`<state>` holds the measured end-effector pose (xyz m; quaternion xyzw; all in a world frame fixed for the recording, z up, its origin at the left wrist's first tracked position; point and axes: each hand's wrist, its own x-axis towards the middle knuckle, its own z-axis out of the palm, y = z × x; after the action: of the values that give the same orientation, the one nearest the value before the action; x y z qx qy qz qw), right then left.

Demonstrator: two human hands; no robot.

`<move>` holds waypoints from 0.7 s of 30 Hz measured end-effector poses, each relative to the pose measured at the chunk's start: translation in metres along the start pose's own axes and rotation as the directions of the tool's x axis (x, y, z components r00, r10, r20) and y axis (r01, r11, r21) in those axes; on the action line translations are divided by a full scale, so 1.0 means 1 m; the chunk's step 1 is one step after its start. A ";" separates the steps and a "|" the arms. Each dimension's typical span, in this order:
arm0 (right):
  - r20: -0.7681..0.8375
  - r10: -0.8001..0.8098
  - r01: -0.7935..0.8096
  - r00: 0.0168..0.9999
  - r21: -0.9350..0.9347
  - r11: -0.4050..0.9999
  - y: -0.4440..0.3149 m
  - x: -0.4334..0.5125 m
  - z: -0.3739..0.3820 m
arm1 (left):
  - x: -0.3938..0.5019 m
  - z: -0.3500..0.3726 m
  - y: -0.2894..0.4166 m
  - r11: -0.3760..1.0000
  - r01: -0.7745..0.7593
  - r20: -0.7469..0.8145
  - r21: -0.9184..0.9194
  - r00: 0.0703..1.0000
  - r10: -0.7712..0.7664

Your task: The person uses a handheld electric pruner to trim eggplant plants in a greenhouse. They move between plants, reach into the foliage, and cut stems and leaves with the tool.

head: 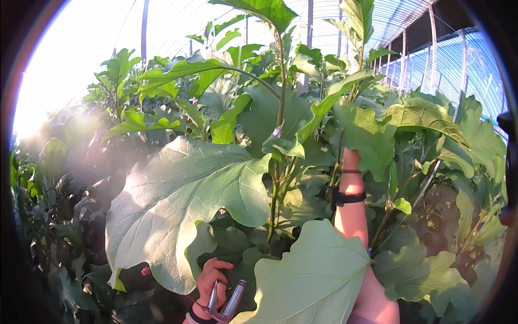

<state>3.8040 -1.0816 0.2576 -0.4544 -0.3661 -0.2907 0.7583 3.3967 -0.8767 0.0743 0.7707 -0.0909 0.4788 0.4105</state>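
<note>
Low in the head view, my left hand (pixel 211 277) holds a shiny two-armed metal hand tool (pixel 234 299), with one arm across the palm. The tool's lower end is cut off by the frame and a leaf. My right hand (pixel 351 157) reaches up among the eggplant plants beside a stem (pixel 339 156). Leaves cover its fingers, so any grip is hidden. A black strap (pixel 349 198) circles that forearm. A broad eggplant leaf (pixel 190 194) spreads above my left hand, and another large leaf (pixel 311 275) overlaps my right arm. Between the arms rises an upright eggplant stem (pixel 274 202).
Dense eggplant foliage surrounds both arms. A small purple flower (pixel 277 132) hangs from the central plant. To the right, a thin slanted pole (pixel 429 178) crosses the leaves. Greenhouse posts (pixel 433 52) and a film roof (pixel 388 24) stand behind. Strong glare washes out the upper left.
</note>
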 end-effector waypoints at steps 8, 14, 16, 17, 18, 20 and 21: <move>-0.072 0.147 -0.154 0.987 -0.100 0.983 -0.048 -0.222 0.006 | 0.021 0.008 0.003 0.850 0.466 0.168 -0.247 0.884 -0.436; 0.065 0.361 -0.334 0.930 -0.257 0.907 -0.095 -0.349 0.049 | 0.070 0.005 0.001 0.955 0.021 0.258 -0.296 0.964 0.059; 0.115 0.373 -0.326 0.921 -0.298 0.897 -0.105 -0.366 0.061 | 0.090 0.000 0.003 0.933 -0.089 0.271 -0.349 0.943 0.192; 0.141 0.369 -0.309 0.919 -0.326 0.894 -0.108 -0.366 0.066 | 0.099 -0.003 0.006 0.918 -0.135 0.272 -0.374 0.930 0.247; 0.163 0.347 -0.275 0.924 -0.349 0.896 -0.115 -0.364 0.070 | 0.108 -0.006 0.010 0.902 -0.173 0.268 -0.395 0.918 0.293; 0.206 0.294 -0.191 0.933 -0.408 0.893 -0.125 -0.345 0.075 | 0.126 -0.014 0.018 0.867 -0.241 0.249 -0.436 0.893 0.374; 0.224 0.261 -0.142 0.939 -0.440 0.887 -0.131 -0.330 0.078 | 0.136 -0.019 0.022 0.851 -0.265 0.238 -0.453 0.884 0.402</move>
<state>3.4936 -1.0302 0.0746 -0.6777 -0.3481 -0.2144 0.6112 3.4441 -0.8430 0.2008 0.7076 -0.3892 0.3807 0.4505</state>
